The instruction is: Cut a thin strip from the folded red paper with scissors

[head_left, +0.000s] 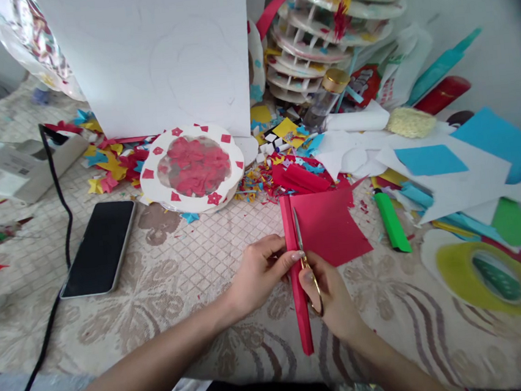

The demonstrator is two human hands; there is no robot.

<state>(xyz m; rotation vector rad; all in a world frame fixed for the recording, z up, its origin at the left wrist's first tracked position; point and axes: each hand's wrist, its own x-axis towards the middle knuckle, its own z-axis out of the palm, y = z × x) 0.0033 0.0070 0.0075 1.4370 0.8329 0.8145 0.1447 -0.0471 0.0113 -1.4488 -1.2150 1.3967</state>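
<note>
Left hand (259,272): fingers closed on the edge of the folded red paper strip (298,290), pinching it just beside the blades.
Right hand (329,293): closed through the gold handles of the scissors (304,259), blades pointing away along the fold.
Red paper sheet (330,225): lies flat on the patterned cloth (193,257), joined to the strip at its left edge.
Phone (100,248): face up, well to the left.
Decorated paper plate (192,168): beyond the hands, red scraps inside.
Green marker (392,221): right of the sheet.

Cloth (193,257) free, scraps (285,168) crowd far/rt
</note>
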